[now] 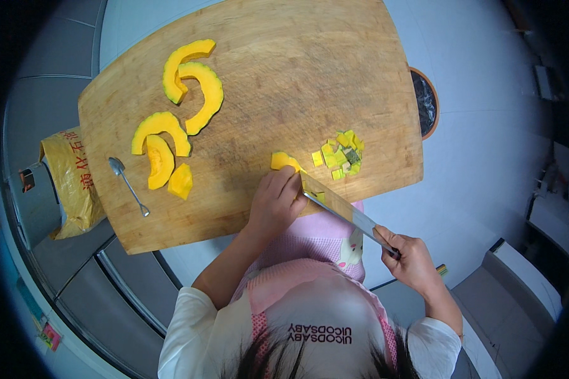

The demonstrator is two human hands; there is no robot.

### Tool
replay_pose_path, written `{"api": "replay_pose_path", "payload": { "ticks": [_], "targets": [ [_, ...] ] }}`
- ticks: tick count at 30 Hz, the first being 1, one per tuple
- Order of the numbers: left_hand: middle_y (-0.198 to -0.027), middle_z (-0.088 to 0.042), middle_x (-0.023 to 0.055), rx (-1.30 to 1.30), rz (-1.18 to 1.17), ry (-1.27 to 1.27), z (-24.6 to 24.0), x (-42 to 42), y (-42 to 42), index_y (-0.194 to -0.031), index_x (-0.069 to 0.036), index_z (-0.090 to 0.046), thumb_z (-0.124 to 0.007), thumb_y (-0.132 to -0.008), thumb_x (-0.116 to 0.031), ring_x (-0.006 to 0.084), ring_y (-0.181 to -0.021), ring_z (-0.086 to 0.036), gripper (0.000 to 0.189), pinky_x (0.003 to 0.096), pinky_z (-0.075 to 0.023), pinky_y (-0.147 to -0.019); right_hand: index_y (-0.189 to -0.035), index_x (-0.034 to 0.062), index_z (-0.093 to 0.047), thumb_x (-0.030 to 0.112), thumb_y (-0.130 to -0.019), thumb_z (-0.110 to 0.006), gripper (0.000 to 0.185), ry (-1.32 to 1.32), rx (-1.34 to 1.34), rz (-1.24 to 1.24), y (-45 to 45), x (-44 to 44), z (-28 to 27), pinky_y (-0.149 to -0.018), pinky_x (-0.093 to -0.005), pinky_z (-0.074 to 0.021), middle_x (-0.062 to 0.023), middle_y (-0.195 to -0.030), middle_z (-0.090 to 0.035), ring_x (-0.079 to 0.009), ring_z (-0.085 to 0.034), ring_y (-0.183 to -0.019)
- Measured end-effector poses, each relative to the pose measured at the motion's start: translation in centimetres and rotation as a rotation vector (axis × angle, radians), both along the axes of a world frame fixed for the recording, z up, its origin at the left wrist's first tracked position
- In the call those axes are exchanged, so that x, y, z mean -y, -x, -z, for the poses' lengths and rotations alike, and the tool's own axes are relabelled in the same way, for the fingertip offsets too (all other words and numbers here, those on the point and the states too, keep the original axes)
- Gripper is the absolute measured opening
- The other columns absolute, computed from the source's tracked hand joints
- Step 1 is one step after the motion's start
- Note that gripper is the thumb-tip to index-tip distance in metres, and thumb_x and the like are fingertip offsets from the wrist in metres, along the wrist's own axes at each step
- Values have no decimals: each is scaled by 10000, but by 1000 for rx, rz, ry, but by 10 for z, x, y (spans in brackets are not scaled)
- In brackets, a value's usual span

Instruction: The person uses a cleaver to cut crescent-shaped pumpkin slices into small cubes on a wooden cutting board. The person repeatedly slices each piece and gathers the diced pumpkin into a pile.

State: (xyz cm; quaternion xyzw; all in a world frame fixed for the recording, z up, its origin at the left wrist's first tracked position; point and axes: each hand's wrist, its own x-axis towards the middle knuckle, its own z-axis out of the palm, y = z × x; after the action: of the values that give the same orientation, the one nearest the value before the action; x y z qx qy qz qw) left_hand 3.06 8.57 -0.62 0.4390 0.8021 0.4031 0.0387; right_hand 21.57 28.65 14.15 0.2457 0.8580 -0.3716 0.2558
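Note:
My left hand (277,196) presses down on a pumpkin piece (282,160) near the front edge of the wooden cutting board (289,104); its fingers hide part of the piece. In my right hand (404,253) is the handle of a broad-bladed kitchen knife (341,206). The blade slants up and leftward, its far end beside my left fingertips and the pumpkin piece. Small cut pumpkin pieces (339,154), some showing green rind, lie in a loose heap just right of the held piece.
Curved pumpkin slices (207,94) and a smaller pumpkin chunk (180,181) lie on the board's left side, near a small metal spoon (129,186). A yellow plastic bag (76,182) stands beyond the left edge. A bin with a black liner (425,104) shows past the right edge.

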Motion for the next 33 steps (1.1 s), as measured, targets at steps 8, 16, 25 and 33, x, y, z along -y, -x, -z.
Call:
{"api": "replay_pose_path", "payload": {
  "ticks": [8, 16, 25, 33],
  "targets": [
    [-1058, -561, 140, 5, 26, -29, -1, -1, 1, -1015, 23, -616, -698, -666, -61, 314, -887, -573, 369, 410, -492, -801, -1302, 80, -575, 23, -735, -681, 580, -9, 40, -63, 7, 1, -5, -661, -409, -555, -180, -873, -680, -352, -670, -729],
    [-1060, -582, 150, -77, 54, -29, -7, -2, 4, -1025, 28, -616, -717, -689, -53, 323, -914, -582, 360, 423, -500, -798, -1277, 88, -585, 18, -744, -648, 541, 7, 114, -33, 15, 1, -7, -657, -433, -549, -205, -832, -671, -384, -656, -703],
    [-1084, -570, 213, 31, 50, -23, -1, 1, 1, -1037, 103, -592, -730, -690, -22, 371, -946, -574, 394, 428, -486, -836, -1292, 90, -556, 35, -755, -643, 547, -43, 146, -90, 18, 3, -4, -641, -452, -540, -198, -814, -675, -382, -654, -686],
    [-1123, -558, 195, 94, 3, 0, 9, 3, -4, -1069, 68, -603, -727, -705, -14, 355, -982, -579, 393, 413, -499, -849, -1279, 76, -597, 18, -753, -639, 531, -70, 167, -71, 21, 4, 4, -666, -440, -542, -234, -831, -661, -393, -656, -712]
  ]
}}
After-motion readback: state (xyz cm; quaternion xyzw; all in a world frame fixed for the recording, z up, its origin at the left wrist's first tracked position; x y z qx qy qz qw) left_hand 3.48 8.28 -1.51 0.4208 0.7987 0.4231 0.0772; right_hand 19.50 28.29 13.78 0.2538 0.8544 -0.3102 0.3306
